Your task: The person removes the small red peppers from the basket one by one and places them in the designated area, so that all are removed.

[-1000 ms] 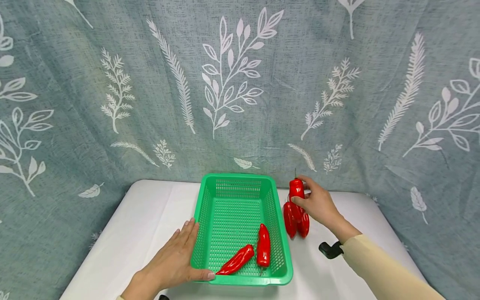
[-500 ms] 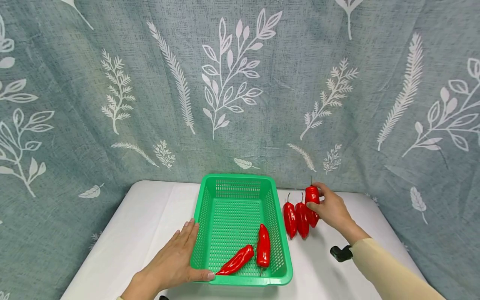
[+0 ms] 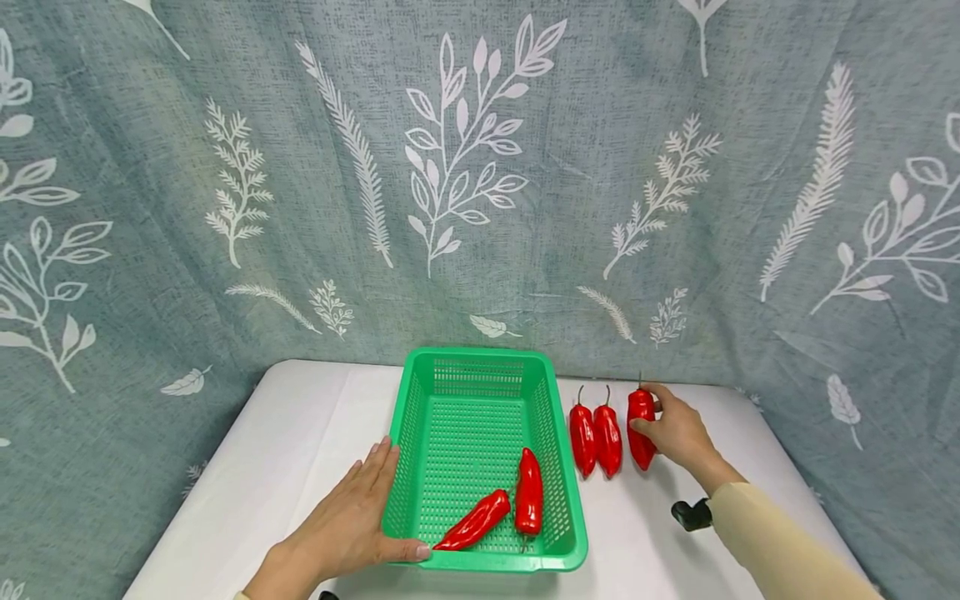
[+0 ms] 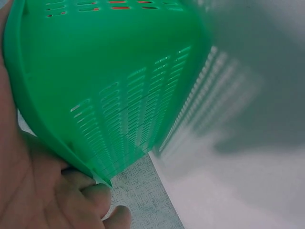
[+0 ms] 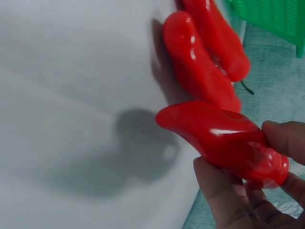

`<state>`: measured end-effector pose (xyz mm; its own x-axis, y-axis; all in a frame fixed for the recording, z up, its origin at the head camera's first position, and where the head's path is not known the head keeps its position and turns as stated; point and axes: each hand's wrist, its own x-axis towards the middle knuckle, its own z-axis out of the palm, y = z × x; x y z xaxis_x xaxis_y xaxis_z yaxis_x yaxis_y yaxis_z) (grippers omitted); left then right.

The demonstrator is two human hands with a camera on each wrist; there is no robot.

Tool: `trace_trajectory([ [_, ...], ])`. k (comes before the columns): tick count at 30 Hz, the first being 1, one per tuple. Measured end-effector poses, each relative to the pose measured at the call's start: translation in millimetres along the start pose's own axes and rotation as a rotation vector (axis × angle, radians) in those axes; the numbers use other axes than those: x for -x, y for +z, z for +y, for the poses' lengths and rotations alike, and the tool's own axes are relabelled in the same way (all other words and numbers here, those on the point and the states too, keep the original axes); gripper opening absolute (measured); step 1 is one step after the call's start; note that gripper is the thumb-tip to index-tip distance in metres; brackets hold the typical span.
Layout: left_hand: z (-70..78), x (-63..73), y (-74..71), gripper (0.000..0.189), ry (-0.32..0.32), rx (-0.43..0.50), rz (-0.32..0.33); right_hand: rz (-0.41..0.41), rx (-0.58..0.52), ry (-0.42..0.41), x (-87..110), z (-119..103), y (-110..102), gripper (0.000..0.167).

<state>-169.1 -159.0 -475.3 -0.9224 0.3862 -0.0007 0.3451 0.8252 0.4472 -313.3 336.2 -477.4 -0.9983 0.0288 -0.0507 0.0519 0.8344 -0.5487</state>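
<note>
My right hand [image 3: 681, 430] pinches a glossy red chili pepper [image 5: 224, 136] near its stem end, thumb on one side and fingers on the other. Its tip points toward me, and the right wrist view shows its shadow on the white table. Just left of it, two more red peppers [image 3: 608, 442] lie side by side, stems away from me. My left hand [image 3: 341, 518] rests with straight fingers along the left side of a green basket [image 3: 487, 563], thumb on the near rim. Inside the basket lie two red peppers [image 3: 528, 493], one upright in view, one slanted.
The basket stands mid-table on a white cloth [image 3: 315, 450]. A grey-green curtain with white leaf prints [image 3: 465, 300] hangs right behind the table's far edge. A black wrist mount [image 3: 692, 514] sits under the right cuff.
My right hand has carried its pepper rightward, from over the other peppers to a spot apart on their right, and lower. Two peppers beneath it now show fully. My left hand has stayed put.
</note>
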Motion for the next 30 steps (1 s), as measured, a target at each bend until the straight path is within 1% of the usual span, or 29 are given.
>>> trace_trajectory([
  [6,-0.3,0.0,0.8,0.139,0.002,-0.007,0.004,-0.033,-0.044,0.039,-2.0,5,6,0.076],
  [17,0.1,-0.6,0.2,0.14,-0.011,0.011,-0.004,-0.083,-0.117,0.092,-9.1,13,13,0.076],
  [23,0.0,-0.8,-0.3,0.14,-0.015,0.018,-0.004,-0.104,-0.132,0.113,-12.1,17,17,0.075],
  [30,-0.3,-0.9,-0.6,0.141,-0.023,0.023,-0.006,-0.121,-0.13,0.14,-14.3,15,19,0.074],
])
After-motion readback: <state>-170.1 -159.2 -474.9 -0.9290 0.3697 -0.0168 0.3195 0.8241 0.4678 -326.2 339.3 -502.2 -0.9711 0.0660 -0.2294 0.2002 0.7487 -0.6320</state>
